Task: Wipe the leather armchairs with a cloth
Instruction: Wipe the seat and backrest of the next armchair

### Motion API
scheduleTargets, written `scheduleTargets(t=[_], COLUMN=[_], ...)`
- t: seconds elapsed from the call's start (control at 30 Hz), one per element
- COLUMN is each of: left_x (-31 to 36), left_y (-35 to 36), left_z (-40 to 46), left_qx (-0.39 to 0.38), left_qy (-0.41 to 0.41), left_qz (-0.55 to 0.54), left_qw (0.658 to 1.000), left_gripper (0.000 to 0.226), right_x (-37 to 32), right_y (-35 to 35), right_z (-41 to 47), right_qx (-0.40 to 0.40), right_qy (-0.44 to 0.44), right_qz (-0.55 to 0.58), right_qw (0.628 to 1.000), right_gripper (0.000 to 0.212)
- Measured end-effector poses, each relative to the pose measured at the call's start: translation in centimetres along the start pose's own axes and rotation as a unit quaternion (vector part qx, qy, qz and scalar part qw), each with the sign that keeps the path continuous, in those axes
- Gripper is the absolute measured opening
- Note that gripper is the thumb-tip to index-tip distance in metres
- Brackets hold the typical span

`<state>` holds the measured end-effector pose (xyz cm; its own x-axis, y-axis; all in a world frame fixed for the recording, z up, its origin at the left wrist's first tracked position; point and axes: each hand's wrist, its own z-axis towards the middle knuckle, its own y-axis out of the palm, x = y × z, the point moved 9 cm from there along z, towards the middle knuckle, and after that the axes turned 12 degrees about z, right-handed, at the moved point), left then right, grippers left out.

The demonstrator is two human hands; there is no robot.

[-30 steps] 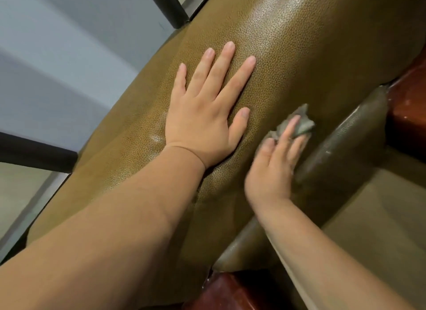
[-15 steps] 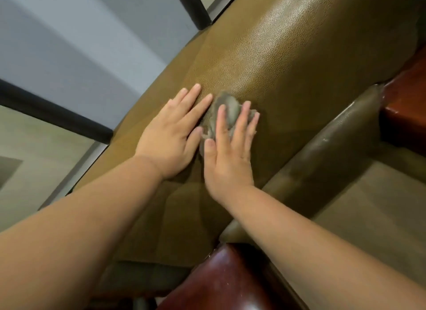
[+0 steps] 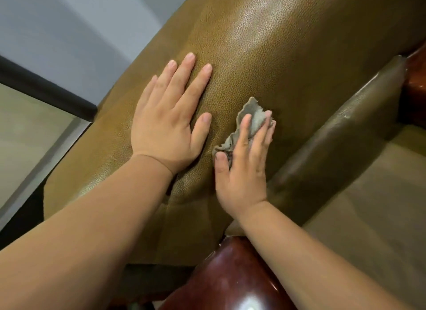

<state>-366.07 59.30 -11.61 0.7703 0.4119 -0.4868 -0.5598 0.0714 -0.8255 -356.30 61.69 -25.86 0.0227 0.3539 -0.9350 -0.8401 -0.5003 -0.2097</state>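
Armchair: the olive leather armchair [image 3: 265,62] fills the view; its padded back runs from lower left to upper right, and everything below is placed relative to that back.
Left hand: the left hand [image 3: 166,127] lies flat on the middle of the back, fingers straight and slightly spread, holding nothing; it looks to be bracing the chair.
Right hand: the right hand [image 3: 244,164] is just beside the left, on the side toward the seat, pressing down with nearly straight fingers and the thumb set at the cloth's near edge.
Cloth: the small grey cloth [image 3: 250,120] is crumpled under the right fingertips, flat against the back leather, with a bunched edge sticking out beyond them.
Seat: the lighter seat cushion [image 3: 368,206] lies below the back on the right, with a darker rolled leather edge [image 3: 345,129] between them; no hand touches either.
Wood: a glossy red-brown wooden arm [image 3: 232,275] sits at the near end of the back, untouched.
Done so far: the back shines in the upper part, but I cannot tell wiped leather from unwiped by looks alone.
Judged stage: mid-wipe on the back of this chair.
Left to do: probably the rest of the back, the rolled edge, the seat, and any other armchairs, none of which are in view.
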Motion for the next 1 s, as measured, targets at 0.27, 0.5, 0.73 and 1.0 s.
scheduleTargets(t=[0.27, 0.5, 0.73, 1.0], left_x=[-0.1, -0.6, -3.3, -6.6], left_y=[0.4, 0.8, -0.4, -0.8], left_z=[-0.2, 0.3, -4.3, -11.1], left_qx=[-0.006, -0.031, -0.176, -0.096], left_qy=[-0.009, -0.031, -0.014, -0.027], left_qz=[0.002, -0.046, -0.112, -0.024], left_qw=[1.000, 0.998, 0.978, 0.995], left_gripper=[0.065, 0.062, 0.065, 0.065], right_x=[5.3, 4.6, -4.0, 6.4], right_y=[-2.0, -0.4, 2.9, 1.5], right_z=[-0.1, 0.3, -3.6, -8.1], right_qx=[0.135, 0.056, 0.001, 0.124], right_qy=[0.234, 0.116, 0.164, 0.258], right_qz=[0.078, 0.021, 0.077, 0.042], right_qw=[0.960, 0.991, 0.983, 0.957], right_gripper=[0.072, 0.075, 0.074, 0.073])
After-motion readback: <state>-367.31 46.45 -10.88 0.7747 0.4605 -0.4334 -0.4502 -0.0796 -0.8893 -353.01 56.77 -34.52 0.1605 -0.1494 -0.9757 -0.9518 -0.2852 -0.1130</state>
